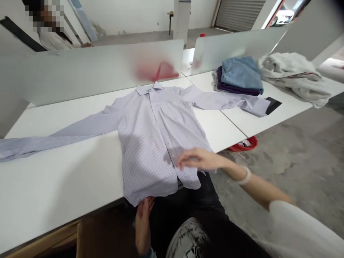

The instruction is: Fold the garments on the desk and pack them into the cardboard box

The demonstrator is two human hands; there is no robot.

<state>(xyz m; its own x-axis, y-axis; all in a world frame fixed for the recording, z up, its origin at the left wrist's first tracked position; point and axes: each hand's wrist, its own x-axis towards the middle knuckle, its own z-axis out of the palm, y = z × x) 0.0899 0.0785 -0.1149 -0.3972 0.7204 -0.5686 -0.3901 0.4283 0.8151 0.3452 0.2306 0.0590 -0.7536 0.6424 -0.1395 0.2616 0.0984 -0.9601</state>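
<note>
A pale lilac striped long-sleeved shirt (145, 150) lies front up on the white table, its collar toward the partition and both sleeves spread out. The lower hem hangs over the near table edge. My left hand (144, 211) is at that hem, left of the shirt's middle, with its fingers closed on the cloth and partly hidden by it. Above the lower right front hovers my right hand (197, 158), fingers stretched loosely and nothing in them, slightly blurred. Its shadow falls on the shirt near the button line.
On the white table (88, 172), a folded stack with blue denim (242, 73) and a grey cloth pile (294, 75) lie at right. A dark flat piece (273, 105) touches the right cuff. Frosted partitions (107, 71) line the back; beyond stands a person (52, 34). A red basket (244, 144) is below.
</note>
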